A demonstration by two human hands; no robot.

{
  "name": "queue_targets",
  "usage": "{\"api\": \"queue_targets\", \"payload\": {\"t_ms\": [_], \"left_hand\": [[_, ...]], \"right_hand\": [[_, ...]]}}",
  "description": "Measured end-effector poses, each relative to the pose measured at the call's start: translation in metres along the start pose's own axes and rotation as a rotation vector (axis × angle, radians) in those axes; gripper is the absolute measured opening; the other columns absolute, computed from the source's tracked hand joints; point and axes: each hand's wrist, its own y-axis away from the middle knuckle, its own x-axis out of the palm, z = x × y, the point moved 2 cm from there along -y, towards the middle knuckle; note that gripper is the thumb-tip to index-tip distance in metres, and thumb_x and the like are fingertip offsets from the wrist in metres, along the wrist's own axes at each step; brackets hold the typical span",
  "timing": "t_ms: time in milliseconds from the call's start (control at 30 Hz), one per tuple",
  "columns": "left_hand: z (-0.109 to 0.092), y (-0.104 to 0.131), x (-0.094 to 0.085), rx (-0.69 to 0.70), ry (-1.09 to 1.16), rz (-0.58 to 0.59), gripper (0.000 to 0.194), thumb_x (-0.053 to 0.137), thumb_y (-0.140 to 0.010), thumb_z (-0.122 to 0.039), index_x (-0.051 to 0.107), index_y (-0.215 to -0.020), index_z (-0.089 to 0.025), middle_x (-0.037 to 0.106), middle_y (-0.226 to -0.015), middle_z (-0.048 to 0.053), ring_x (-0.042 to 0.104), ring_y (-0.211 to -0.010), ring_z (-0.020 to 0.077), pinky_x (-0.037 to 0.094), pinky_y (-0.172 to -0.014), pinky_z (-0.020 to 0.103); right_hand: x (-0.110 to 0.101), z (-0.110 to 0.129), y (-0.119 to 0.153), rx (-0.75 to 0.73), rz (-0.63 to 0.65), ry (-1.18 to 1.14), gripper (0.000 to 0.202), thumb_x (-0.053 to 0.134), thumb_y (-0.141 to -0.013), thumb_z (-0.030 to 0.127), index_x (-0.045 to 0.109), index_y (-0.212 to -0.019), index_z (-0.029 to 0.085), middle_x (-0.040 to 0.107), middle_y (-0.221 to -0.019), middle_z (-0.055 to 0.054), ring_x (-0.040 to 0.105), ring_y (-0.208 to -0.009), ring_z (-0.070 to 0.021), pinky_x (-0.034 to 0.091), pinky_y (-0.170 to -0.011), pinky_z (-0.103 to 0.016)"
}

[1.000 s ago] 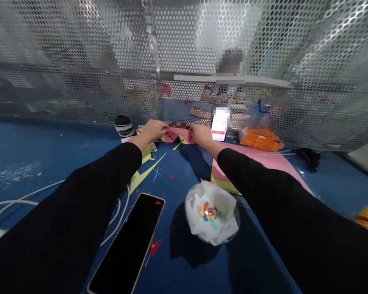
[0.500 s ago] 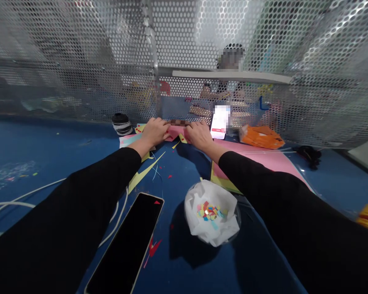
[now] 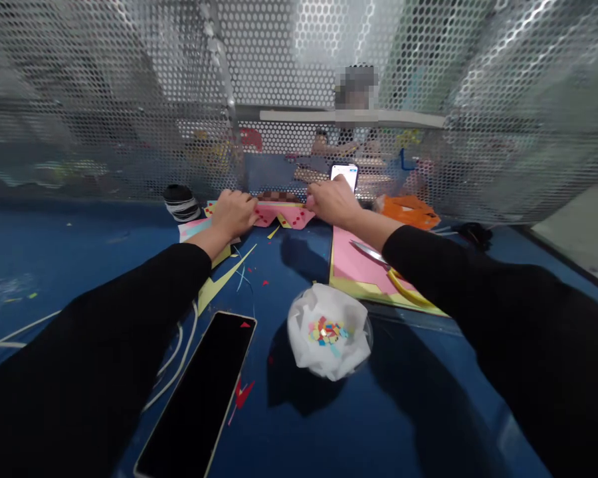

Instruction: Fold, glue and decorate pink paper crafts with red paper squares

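Observation:
A pink paper strip (image 3: 295, 215) with small red dots and a zigzag lower edge stands at the back of the blue table, yellow paper showing behind it. My left hand (image 3: 234, 214) is closed on its left end, fingers curled over the top. At the upper right corner of the strip, my right hand (image 3: 333, 200) has its fingers curled together. Whatever lies between those fingertips is hidden, and I cannot tell whether they touch the strip. A brown checkered piece (image 3: 278, 196) shows just behind the strip.
Scissors (image 3: 396, 277) lie on pink and yellow sheets (image 3: 356, 265). A paper-lined bowl (image 3: 303, 352) holds small coloured bits. A dark phone (image 3: 197, 398) lies in front; a lit phone (image 3: 346, 174) stands behind. Yarn (image 3: 181, 203), orange bag (image 3: 409, 211) and perforated metal screen (image 3: 289, 73) are beyond.
My right hand has shifted right and up along the strip, uncovering its right end and more red dots. The scissors have come into sight beneath my right arm. The view has turned slightly right.

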Motion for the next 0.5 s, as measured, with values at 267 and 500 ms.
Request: {"api": "queue_targets", "payload": {"t_ms": [267,500], "left_hand": [[0.007,0.02,-0.069,0.061,0.097,-0.119,0.015,0.057,-0.092,-0.03,0.065,-0.099,-0.02,0.069,-0.106,0.007,0.059,-0.111,0.0297,0.039,-0.101,0.049],[-0.014,0.031,-0.134,0.077,0.145,-0.166,0.021,0.055,-0.085,-0.037,0.068,-0.088,-0.021,0.071,-0.097,0.006,0.064,-0.103,0.0296,0.039,-0.096,0.048]], "right_hand": [[-0.049,-0.064,0.114,0.072,0.298,0.032,0.019,0.069,-0.087,0.033,0.072,-0.102,0.021,0.075,-0.105,-0.008,0.065,-0.103,-0.0259,0.038,-0.092,-0.036],[-0.027,-0.073,0.199,0.254,0.493,-0.031,0.034,0.06,-0.096,0.042,0.063,-0.119,0.017,0.066,-0.118,-0.009,0.066,-0.1,-0.02,0.055,-0.087,-0.04]]}}
